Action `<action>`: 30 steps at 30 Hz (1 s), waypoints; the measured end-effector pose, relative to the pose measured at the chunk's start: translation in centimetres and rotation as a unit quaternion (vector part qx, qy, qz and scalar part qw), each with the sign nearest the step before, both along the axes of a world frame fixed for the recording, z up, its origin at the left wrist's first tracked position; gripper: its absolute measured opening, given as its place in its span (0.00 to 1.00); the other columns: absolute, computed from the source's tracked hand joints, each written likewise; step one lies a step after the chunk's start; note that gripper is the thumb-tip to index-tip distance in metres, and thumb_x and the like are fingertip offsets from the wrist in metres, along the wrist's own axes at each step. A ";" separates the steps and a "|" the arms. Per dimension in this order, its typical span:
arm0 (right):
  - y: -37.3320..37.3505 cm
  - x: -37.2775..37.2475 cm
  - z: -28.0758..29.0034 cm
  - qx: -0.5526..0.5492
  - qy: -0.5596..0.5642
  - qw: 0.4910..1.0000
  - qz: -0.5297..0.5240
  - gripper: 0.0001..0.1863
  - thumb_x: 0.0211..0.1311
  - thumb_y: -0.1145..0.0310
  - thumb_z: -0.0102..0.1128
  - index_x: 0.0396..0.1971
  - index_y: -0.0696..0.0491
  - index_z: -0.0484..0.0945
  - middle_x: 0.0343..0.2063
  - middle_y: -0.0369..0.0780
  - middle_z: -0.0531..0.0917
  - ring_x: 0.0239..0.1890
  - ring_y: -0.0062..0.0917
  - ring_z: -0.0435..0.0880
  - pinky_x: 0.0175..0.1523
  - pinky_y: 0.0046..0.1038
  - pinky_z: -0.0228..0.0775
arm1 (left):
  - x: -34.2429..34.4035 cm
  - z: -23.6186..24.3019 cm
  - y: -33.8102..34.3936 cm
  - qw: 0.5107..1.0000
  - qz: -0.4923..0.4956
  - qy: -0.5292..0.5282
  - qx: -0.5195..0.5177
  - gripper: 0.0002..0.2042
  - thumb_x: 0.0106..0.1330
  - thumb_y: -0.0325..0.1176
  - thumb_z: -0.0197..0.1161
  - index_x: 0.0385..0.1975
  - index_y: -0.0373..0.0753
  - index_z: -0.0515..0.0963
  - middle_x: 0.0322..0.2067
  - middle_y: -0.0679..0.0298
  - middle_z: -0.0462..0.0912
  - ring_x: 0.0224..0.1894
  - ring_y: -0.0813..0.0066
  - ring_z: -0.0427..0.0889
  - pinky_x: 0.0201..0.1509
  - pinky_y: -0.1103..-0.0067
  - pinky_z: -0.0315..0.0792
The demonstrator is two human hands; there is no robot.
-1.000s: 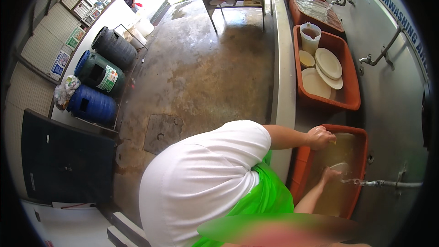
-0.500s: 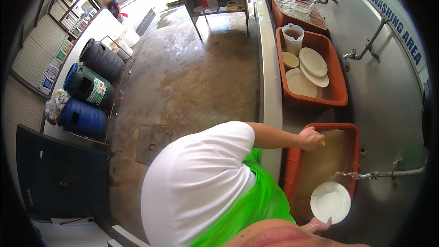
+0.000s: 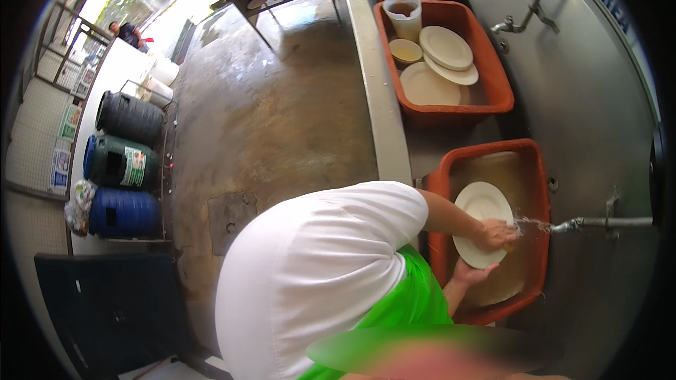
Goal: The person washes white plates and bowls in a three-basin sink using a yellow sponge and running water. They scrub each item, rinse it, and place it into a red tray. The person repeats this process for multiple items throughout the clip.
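A round white plate (image 3: 479, 211) is tilted up over murky water in the near orange tub (image 3: 493, 146). My right hand (image 3: 470, 273) grips the plate's lower edge from underneath. My left hand (image 3: 495, 234) presses on the plate's right side, closed on a small yellow sponge (image 3: 511, 245) that only just shows. A thin stream from the metal tap (image 3: 584, 225) on the steel wall hits the plate beside my left hand. My white sleeve and green apron hide the tub's left corner.
A second orange tub (image 3: 501, 91) farther along holds several white plates (image 3: 445, 46), a small bowl and a pitcher (image 3: 405, 14). A steel ledge (image 3: 377, 91) borders the wet concrete floor. Three barrels (image 3: 120, 162) stand at the left. Another person (image 3: 127, 30) is far off.
My right hand lifted the plate out of the water and toward the tap. My left hand came off the tub's rim and now presses the sponge against the plate.
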State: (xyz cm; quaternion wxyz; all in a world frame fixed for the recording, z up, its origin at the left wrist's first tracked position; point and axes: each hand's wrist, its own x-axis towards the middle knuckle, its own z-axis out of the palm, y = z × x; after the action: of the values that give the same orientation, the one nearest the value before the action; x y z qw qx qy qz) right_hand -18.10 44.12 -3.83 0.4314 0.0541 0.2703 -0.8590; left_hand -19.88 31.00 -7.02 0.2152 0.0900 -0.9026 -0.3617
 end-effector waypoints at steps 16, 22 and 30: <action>-2.7 -5.7 -3.4 -0.034 -0.082 0.996 -0.026 0.36 0.72 0.40 0.44 0.72 0.46 0.60 0.71 0.40 0.64 0.72 0.38 0.61 0.75 0.48 0.49 | -2.2 -0.6 -0.1 0.975 -0.113 -0.117 -0.152 0.26 0.69 0.48 0.52 0.66 0.47 0.69 0.69 0.63 0.67 0.76 0.54 0.52 0.72 0.55 0.55; 3.8 -7.8 -2.4 -0.012 -0.131 0.981 -0.143 0.36 0.74 0.46 0.45 0.72 0.55 0.57 0.72 0.46 0.62 0.73 0.44 0.59 0.76 0.53 0.47 | 2.1 0.1 -5.0 0.980 -0.049 -0.129 -0.145 0.31 0.67 0.49 0.59 0.69 0.47 0.64 0.69 0.60 0.64 0.71 0.52 0.64 0.69 0.50 0.62; 5.0 -10.3 -4.6 0.359 0.183 0.915 0.011 0.34 0.69 0.56 0.60 0.68 0.58 0.62 0.63 0.49 0.71 0.61 0.43 0.75 0.65 0.48 0.69 | -2.7 6.3 -10.4 0.909 -0.064 -0.195 0.362 0.26 0.55 0.32 0.70 0.57 0.42 0.78 0.49 0.52 0.84 0.53 0.57 0.82 0.58 0.68 0.76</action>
State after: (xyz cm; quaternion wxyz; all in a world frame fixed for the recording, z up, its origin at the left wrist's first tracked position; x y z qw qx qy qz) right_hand -28.38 49.16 -8.38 0.3351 0.0443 0.6351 -0.6946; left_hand -22.62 20.62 -0.71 -0.0365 0.1723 -0.7379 -0.6516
